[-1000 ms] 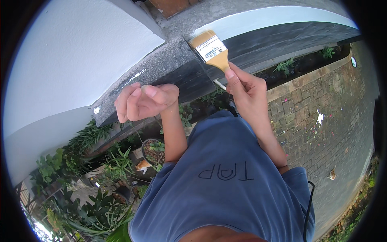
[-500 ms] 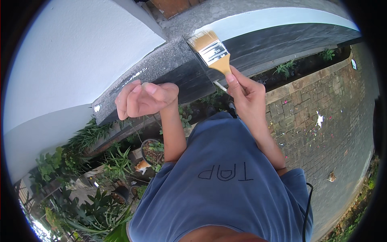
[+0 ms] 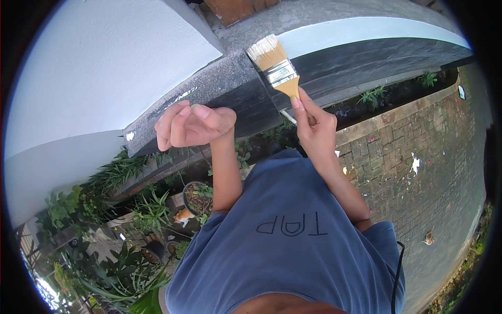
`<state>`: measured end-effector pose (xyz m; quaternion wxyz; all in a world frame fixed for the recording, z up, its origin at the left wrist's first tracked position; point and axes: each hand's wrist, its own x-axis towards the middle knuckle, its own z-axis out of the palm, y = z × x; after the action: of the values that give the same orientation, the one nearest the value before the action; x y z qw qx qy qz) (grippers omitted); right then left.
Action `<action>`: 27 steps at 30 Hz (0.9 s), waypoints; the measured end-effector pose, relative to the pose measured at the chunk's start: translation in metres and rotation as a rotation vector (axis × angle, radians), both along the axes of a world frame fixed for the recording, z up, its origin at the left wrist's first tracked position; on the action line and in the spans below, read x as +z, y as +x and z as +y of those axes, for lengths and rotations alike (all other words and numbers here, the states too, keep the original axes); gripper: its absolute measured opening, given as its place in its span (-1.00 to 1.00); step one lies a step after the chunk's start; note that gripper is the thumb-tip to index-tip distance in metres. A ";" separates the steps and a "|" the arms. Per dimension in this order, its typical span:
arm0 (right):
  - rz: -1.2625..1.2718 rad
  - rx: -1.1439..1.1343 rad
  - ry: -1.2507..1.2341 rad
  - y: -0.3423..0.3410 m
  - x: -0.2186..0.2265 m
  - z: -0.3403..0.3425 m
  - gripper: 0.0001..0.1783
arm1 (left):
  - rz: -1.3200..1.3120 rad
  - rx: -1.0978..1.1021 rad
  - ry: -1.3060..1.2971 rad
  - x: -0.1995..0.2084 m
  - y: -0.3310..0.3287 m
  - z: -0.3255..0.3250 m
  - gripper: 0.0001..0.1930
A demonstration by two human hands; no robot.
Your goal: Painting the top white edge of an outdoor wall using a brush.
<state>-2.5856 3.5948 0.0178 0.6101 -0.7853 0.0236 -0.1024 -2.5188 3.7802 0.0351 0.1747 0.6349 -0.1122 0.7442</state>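
Note:
My right hand (image 3: pixel 317 125) grips the wooden handle of a flat paintbrush (image 3: pixel 282 73) with pale bristles and a metal band. White paint coats the bristle tips, which lie at the left end of a white painted strip (image 3: pixel 355 32) along the edge of the grey ledge (image 3: pixel 235 52). Whether the bristles touch the surface I cannot tell. To the left, my left hand (image 3: pixel 193 125) is raised palm up in front of the ledge's dark side, its fingers curled in. No object shows in it.
A white wall (image 3: pixel 115 63) rises at the left. Below the ledge run a planting strip with green plants (image 3: pixel 372 97) and brick paving (image 3: pixel 387 157) with a white splash (image 3: pixel 415 163). A potted plant (image 3: pixel 198 196) and an orange-white cat (image 3: pixel 183 215) are at lower left.
The brush has turned slightly more upright, and its white-coated tips now show plainly. My left hand keeps its curled pose while the view shifts a little.

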 end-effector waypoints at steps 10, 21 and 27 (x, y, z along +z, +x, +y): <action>-0.044 -0.021 -0.047 0.006 -0.025 0.005 -0.67 | 0.002 -0.003 0.011 0.000 -0.001 0.000 -0.83; -0.032 -0.010 -0.142 0.008 -0.041 -0.011 -0.69 | -0.004 0.033 0.011 0.000 0.000 0.002 -0.83; -0.158 0.015 -0.337 0.000 -0.020 -0.056 -0.70 | -0.005 0.020 -0.022 -0.003 0.001 -0.001 -0.83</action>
<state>-2.5857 3.5384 -0.0017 0.4705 -0.8661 -0.0477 -0.1617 -2.5180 3.7788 0.0320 0.1742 0.6321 -0.0981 0.7487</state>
